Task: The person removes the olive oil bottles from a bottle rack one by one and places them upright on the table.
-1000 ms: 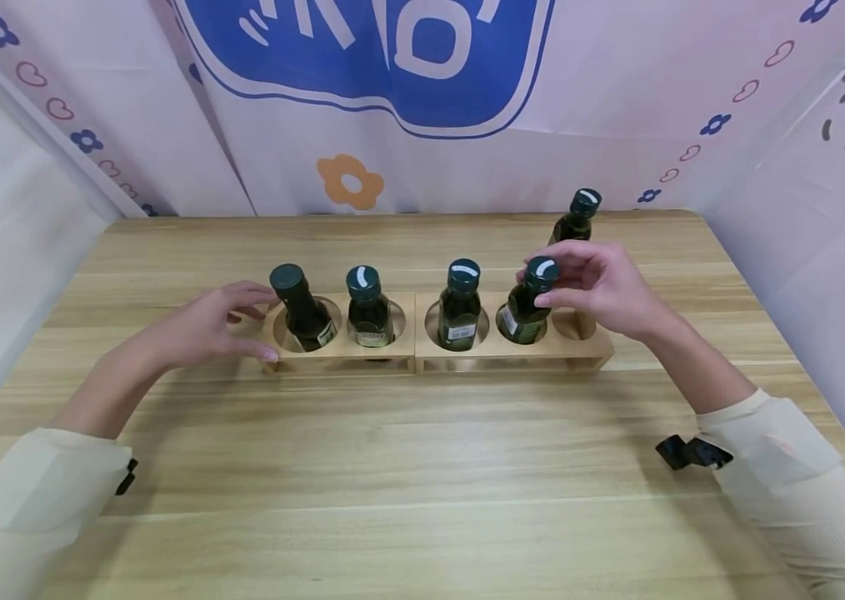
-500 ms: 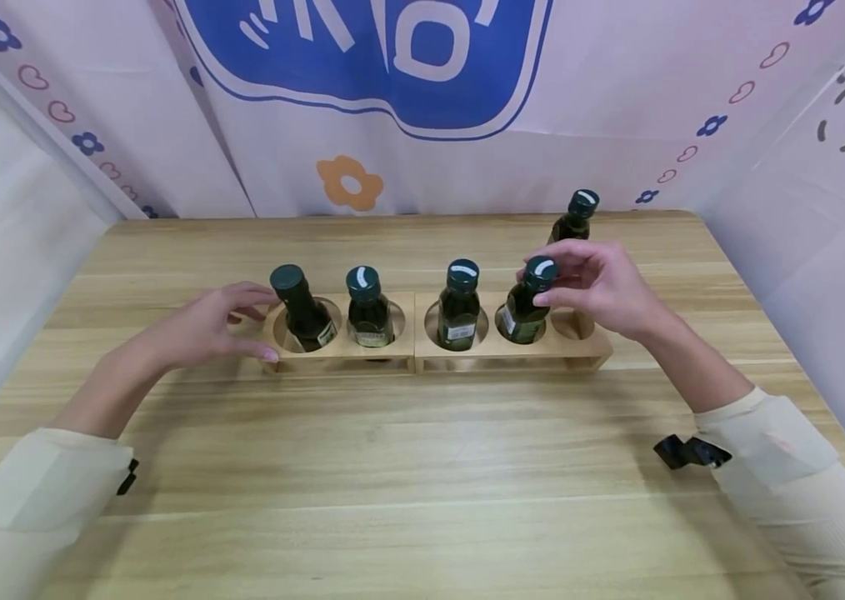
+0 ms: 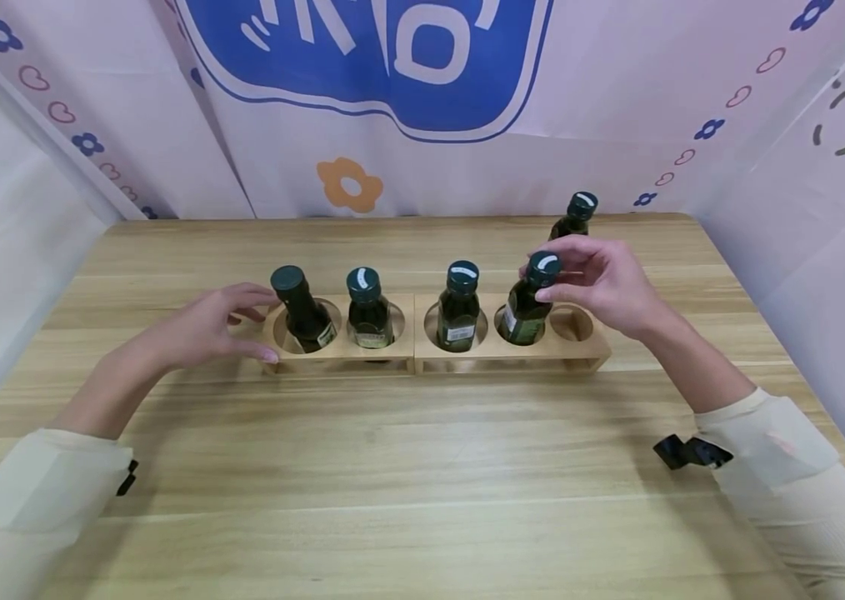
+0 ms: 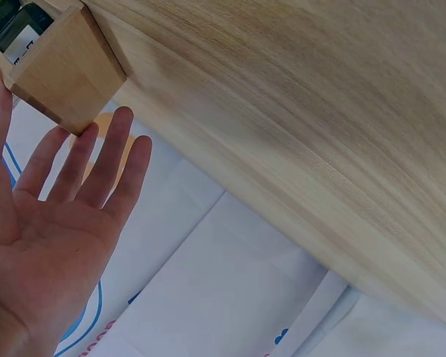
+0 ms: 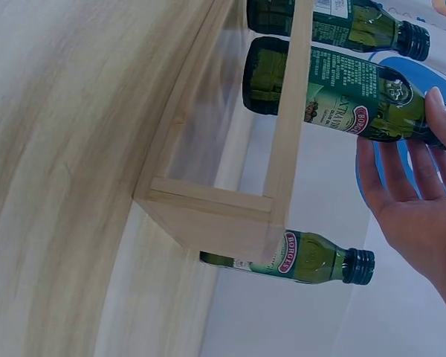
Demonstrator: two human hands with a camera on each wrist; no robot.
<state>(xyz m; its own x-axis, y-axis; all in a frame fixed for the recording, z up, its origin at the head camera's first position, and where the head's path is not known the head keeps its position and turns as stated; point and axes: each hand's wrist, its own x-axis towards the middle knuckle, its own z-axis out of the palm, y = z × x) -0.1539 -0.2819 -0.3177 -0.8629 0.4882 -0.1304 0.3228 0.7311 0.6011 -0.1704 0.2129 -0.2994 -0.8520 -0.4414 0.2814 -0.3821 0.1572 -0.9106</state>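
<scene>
Small dark green bottles stand in two wooden racks set end to end. My left hand (image 3: 223,327) holds the outer end of the left rack (image 4: 70,71), thumb at the front corner and fingertips at the back. Beside it a bottle (image 3: 304,312) leans in its hole, next to another bottle (image 3: 370,312). In the right rack (image 5: 223,223), my right hand (image 3: 602,283) pinches an olive oil bottle (image 5: 338,89) near its cap. That bottle's lower part sits in the middle hole. Left of it stands another olive oil bottle (image 3: 458,312); the right-end hole (image 3: 571,323) is vacant.
A further olive oil bottle (image 5: 312,256) stands behind the right rack, partly hidden by my right hand in the head view. The wood-grain table (image 3: 407,475) ends at a printed cloth backdrop (image 3: 452,175).
My right hand and the olive oil bottle it pinches have shifted very slightly up and right, uncovering more of the end hole. The left hand stays on its rack.
</scene>
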